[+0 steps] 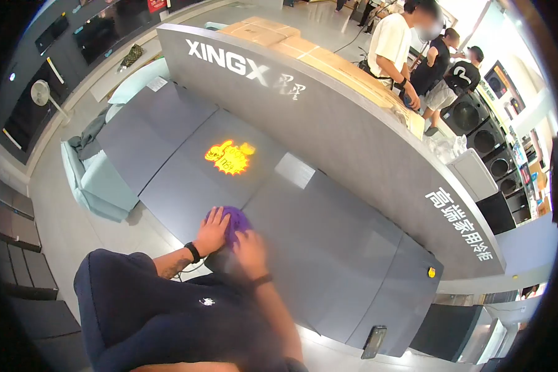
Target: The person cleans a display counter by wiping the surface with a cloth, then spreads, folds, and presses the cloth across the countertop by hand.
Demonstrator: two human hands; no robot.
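Observation:
A bunched purple cloth [239,222] lies at the near edge of the dark grey freezer tops [316,239]. My left hand [212,232] rests on the cloth's left side with its fingers stretched out and apart. On the cloth's near right side is my right hand [250,253], slightly blurred, its fingers bent onto the fabric. Its fingertips are partly hidden. Beyond the cloth, a yellow and red starburst price tag [228,157] lies on the grey surface. A pale paper sheet [294,170] lies to the right of the tag.
A long grey sign board [353,139] stands along the far side. Behind it are cardboard boxes [310,53] and several people, one in a pale shirt [389,46]. A phone [374,342] lies near the right front edge. A light blue chair [105,186] stands left.

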